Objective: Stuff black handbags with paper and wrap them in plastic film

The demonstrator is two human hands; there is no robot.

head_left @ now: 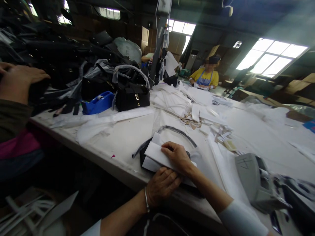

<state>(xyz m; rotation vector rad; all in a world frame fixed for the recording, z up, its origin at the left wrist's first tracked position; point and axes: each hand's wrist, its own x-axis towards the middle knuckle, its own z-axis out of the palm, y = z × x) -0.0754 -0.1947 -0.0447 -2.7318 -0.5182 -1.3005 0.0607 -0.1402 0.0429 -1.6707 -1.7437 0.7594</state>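
Note:
A black handbag [142, 156] lies at the near edge of the white table, its plastic-wrapped handle [178, 130] arching away on the far side. White padding [157, 153] is folded over at the bag's opening. My right hand [177, 156] grips the top of this padding, fingers bent and thumb side toward the bag. Just below it, my left hand [162, 184], with a bracelet at the wrist, is closed over the bag's near edge; its fingertips press against the padding. Most of the bag's body is hidden beneath both hands and the padding.
A finished black handbag [133, 97] stands beside a blue tape dispenser [98, 103]. White sheets [172, 100] and tags are piled beyond. A grey tape dispenser [253, 180] is at right. A co-worker's hand [18, 80] is at left; another person [205, 77] works across the table.

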